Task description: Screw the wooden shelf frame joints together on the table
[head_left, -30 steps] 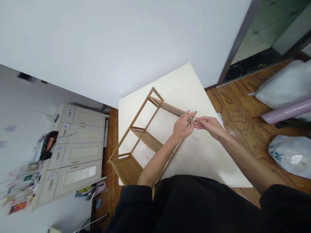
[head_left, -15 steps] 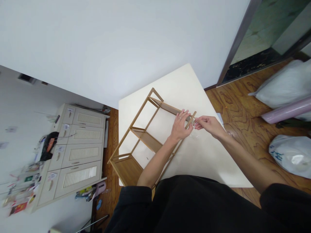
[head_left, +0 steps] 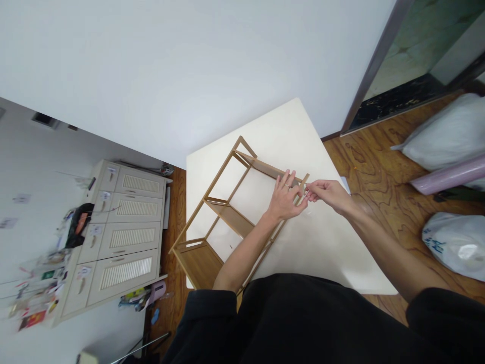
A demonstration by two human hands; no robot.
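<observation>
A wooden shelf rack (head_left: 231, 219) with several boards lies on its side on the white table (head_left: 326, 253). My left hand (head_left: 285, 198), a ring on one finger, is at the rack's right-hand corner. Its thumb and forefinger close around the end of a rail, while the other fingers lie over the end board (head_left: 265, 168). Just right of that rail end, my right hand (head_left: 329, 195) pinches something small and thin against the corner. The fingertips hide most of it, so its kind cannot be told. Fingertips of both hands nearly meet there.
Behind the table rises a white wall (head_left: 212, 65). White cabinets (head_left: 125, 222) with louvred doors stand at the left, clutter on top. On the wood floor at the right lie plastic-wrapped bundles (head_left: 450, 136) and a pink roll (head_left: 450, 174). A small dark piece (head_left: 231, 246) shows within the rack.
My left fingers lifted and spread over the board, then its thumb and forefinger came back toward my right fingertips. My right hand keeps its pinch at the corner. The rack stays put.
</observation>
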